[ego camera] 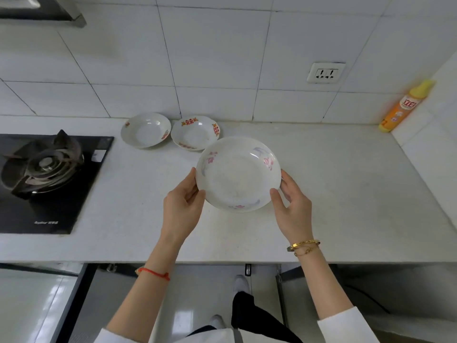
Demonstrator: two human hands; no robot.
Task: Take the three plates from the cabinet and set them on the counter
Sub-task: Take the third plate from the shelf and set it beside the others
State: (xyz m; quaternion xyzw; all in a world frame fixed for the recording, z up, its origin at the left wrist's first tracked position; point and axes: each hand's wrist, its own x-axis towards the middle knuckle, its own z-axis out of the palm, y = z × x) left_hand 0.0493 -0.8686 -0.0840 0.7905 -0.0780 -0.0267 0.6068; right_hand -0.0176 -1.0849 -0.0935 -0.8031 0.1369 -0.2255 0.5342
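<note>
Both hands, left hand (181,206) and right hand (294,209), grip the pink-flowered plate (238,173) by its rim above the worktop (333,194), two plates (146,129) behind

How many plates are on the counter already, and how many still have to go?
Two plates look done: the plate with orange marks and the plate with red marks sit side by side on the counter near the tiled wall. The third, the pink-flowered plate, is in hand: the left hand and right hand grip its opposite edges above the counter. Only setting it down remains.
</note>
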